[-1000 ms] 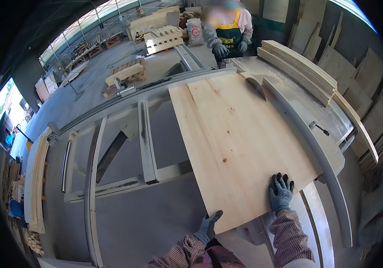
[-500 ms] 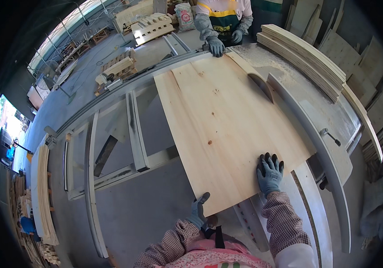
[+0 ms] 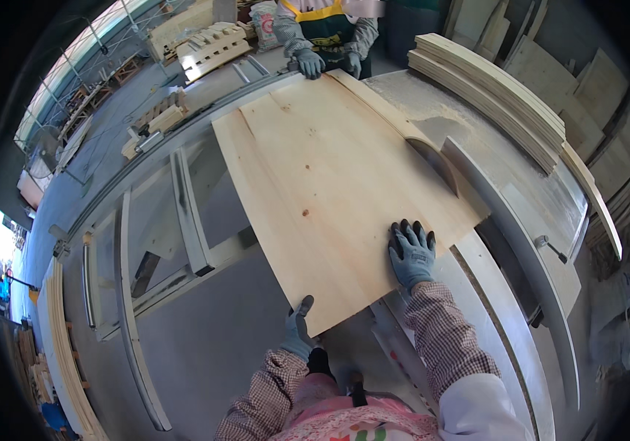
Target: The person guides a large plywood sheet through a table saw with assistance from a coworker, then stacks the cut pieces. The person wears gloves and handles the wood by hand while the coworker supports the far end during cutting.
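Observation:
A large plywood sheet (image 3: 315,184) lies flat across a sliding table saw, its right side along the metal fence. My left hand (image 3: 299,328), in a grey-blue glove with dark fingertips, grips the near left corner, thumb on top and the other fingers hidden beneath. My right hand (image 3: 411,253), gloved alike, rests flat on the sheet near its close edge, fingers stretched out. A dark curved saw blade or guard (image 3: 433,166) stands up through the sheet near the fence. From it a cut line runs to the far edge, marking off a narrow strip (image 3: 374,104).
Across the table, a co-worker's gloved hand (image 3: 310,65) touches the sheet's far edge. The fence (image 3: 513,224) runs along the right. A stack of plywood strips (image 3: 488,95) lies beyond it. An open metal frame (image 3: 190,213) extends left. Stacked boards (image 3: 65,353) stand lower left.
The sheet has slid away from me along the fence, and the cut line beyond the blade is longer. Both my hands moved forward with it. The whole view has shifted somewhat.

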A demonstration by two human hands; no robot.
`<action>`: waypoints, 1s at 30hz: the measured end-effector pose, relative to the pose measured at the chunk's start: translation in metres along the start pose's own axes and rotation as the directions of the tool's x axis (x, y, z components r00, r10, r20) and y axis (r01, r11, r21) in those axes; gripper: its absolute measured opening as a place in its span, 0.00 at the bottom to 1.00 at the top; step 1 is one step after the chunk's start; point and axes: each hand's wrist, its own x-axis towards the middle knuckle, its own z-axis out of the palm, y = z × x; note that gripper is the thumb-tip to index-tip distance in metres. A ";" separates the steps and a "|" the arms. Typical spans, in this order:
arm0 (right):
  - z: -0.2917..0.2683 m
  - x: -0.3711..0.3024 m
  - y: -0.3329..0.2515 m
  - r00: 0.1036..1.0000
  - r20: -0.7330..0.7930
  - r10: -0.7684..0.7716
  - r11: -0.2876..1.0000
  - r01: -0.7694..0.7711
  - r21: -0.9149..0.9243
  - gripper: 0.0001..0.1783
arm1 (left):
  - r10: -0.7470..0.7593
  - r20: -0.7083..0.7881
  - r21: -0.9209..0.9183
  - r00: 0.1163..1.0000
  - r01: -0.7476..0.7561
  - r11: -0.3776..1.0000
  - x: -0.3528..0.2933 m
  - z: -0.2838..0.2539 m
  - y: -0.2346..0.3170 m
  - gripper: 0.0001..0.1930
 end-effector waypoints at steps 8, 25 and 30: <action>0.005 -0.005 0.009 0.999 -0.048 0.007 0.998 -0.010 -0.064 0.31 | -0.062 0.038 0.042 0.997 0.061 0.997 -0.016 0.012 0.010 0.25; 0.002 -0.114 0.012 0.999 0.014 -0.039 0.997 0.040 -0.067 0.32 | 0.044 -0.055 0.305 0.997 -0.026 0.952 -0.078 -0.065 -0.051 0.25; -0.003 -0.136 0.019 0.998 0.042 -0.049 0.997 0.052 -0.055 0.32 | 0.040 -0.089 0.242 0.995 -0.018 0.970 -0.120 -0.050 -0.052 0.25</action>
